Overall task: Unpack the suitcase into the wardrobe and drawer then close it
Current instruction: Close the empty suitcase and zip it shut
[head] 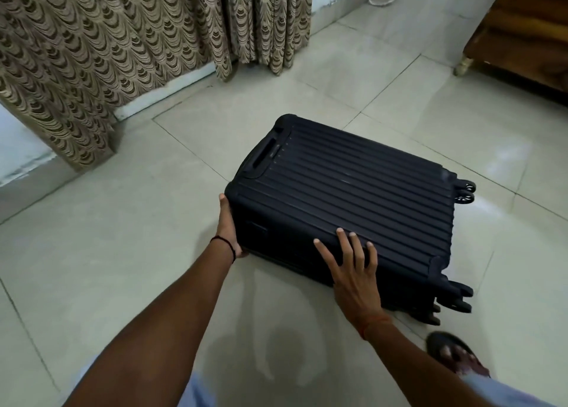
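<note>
While lying flat, suitcase [344, 197] zipped closed

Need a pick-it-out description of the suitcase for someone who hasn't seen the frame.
Start at the pale tiled floor in front of the patterned brown curtains. Lying flat at its centre is the suitcase: dark navy, hard, ribbed, closed, wheels pointing right. The left hand holds its near-left corner and the right hand rests spread on top; it is the only dark boxy thing there.
</note>
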